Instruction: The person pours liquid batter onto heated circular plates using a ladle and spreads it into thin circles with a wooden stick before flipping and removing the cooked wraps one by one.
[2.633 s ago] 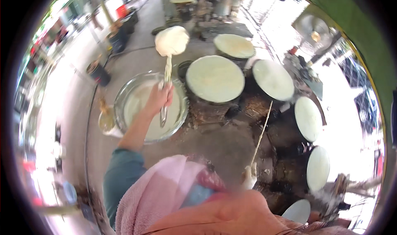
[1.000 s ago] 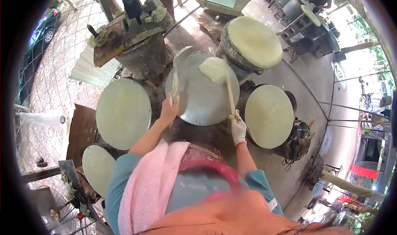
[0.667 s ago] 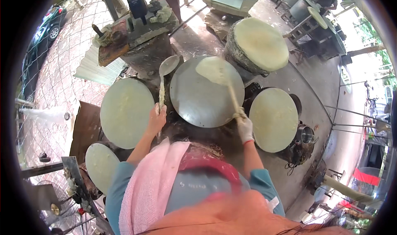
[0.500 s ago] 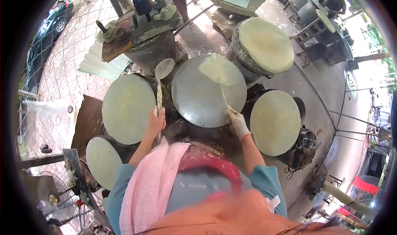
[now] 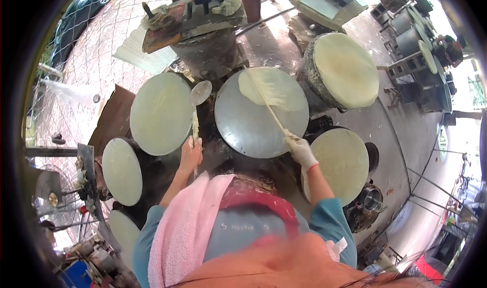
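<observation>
Head view — the right hand (image 5: 300,149) grips a stick (image 5: 274,115) over pale batter (image 5: 265,86) on the far side of the round plate (image 5: 243,128); light, even strokes should spread it best — the left hand (image 5: 191,155) holds a ladle (image 5: 201,94) aside.

griddle (image 5: 241,118) l. side clear, stick (image 5: 275,116) across mid

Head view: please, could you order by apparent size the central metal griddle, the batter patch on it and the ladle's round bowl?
Largest to smallest, as they look:
1. Central metal griddle
2. Batter patch
3. Ladle's round bowl
</observation>
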Demonstrator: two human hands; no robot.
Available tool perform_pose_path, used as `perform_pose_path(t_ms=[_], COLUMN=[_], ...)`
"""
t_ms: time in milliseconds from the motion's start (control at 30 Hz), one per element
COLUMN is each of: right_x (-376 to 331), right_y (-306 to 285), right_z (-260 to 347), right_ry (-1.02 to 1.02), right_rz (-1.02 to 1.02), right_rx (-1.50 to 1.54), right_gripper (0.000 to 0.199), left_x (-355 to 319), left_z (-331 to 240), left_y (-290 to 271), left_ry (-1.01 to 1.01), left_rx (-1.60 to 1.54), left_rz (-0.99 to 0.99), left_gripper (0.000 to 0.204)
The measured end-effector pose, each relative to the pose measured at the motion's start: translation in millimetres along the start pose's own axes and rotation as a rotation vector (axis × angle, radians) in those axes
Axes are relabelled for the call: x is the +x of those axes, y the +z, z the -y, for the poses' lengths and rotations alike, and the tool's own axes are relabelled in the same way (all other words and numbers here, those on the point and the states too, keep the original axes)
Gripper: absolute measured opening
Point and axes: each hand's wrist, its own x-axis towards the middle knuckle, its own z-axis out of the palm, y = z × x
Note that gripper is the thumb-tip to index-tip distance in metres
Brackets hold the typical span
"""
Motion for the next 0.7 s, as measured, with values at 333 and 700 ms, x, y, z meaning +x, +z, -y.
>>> perform_pose_path(t_ms=[333, 700], right_x=[4, 18], right_y=[-14, -41], right_z=[28, 50], right_ry=[0.109, 0.153], right_rz=[0.207, 0.343], right_rx=[-0.063, -0.240], right_gripper=[0.035, 0.041], left_x=[-22, -32], left_z=[12, 29], left_y=[14, 11], left_ry=[-0.021, -0.053], left_rx=[-0.055, 0.083], left_rz=[-0.138, -0.174], left_gripper=[0.020, 0.020])
